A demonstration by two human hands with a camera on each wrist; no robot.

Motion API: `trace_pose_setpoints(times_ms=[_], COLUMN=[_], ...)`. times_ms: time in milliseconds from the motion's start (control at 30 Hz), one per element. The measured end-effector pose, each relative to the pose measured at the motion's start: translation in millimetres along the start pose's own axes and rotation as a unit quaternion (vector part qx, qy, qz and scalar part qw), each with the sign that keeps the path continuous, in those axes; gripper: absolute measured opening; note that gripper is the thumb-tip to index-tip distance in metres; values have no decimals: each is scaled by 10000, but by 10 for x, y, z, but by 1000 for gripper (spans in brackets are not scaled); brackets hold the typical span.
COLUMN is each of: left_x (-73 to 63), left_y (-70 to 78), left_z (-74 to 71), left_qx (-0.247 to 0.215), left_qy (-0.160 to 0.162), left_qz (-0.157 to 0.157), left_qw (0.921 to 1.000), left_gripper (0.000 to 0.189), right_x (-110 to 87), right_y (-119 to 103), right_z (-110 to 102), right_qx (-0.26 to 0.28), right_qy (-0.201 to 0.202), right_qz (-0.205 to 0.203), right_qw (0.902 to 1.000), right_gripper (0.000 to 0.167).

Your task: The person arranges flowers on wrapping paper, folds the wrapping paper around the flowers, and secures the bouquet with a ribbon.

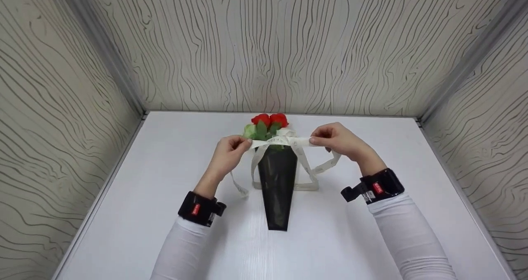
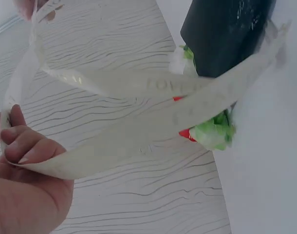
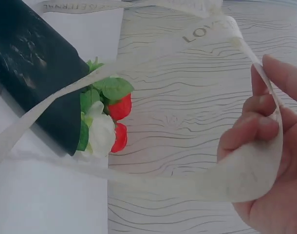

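Above the white counter point(image 1: 165, 226), lettered ribbon point(image 1: 303, 142) is pinched tight by left grip point(image 1: 229, 152) and right grip point(image 1: 341, 141) over the black-wrapped rose bouquet point(image 1: 278, 185), so honestly it could get yanked lopsided by uneven pulling.

Head view looks down; nearer wrist views share the bouquet point(image 1: 277, 181).

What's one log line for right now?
left hand: pinches ribbon | right hand: pinches ribbon | ribbon: strung between hands | flowers: red, white, green, in black wrap on white table
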State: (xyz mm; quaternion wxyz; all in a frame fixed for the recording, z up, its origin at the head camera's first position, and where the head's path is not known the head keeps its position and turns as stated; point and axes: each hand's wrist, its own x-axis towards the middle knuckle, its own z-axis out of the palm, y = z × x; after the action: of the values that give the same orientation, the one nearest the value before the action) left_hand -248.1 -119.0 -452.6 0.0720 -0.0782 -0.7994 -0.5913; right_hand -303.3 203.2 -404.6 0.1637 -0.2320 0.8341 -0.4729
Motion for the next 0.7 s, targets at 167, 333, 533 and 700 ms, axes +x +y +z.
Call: trace_pose_setpoints(times_ms=[167, 333, 533, 700], left_x=[24, 1, -40, -111], left_y=[-116, -246, -468, -624], left_z=[-161, -368, -653, -845], left_qx=[383, 680, 780, 672], left_qy=[245, 392, 526, 684], left_qz=[-115, -375, -688, -814], left_qw=[9989, 9962, 9932, 9921], left_gripper=[17, 18, 19, 19], right_x=[-197, -273, -378, -508], right_y=[-168, 109, 550, 742], right_z=[-86, -196, -338, -405], right_qx=[-348, -462, -419, -463], right_qy=[380, 743, 1077, 1276], right_qz=[-5, 236, 542, 665], right_qw=[9987, 9959, 9918, 9885], right_gripper=[19, 20, 29, 32])
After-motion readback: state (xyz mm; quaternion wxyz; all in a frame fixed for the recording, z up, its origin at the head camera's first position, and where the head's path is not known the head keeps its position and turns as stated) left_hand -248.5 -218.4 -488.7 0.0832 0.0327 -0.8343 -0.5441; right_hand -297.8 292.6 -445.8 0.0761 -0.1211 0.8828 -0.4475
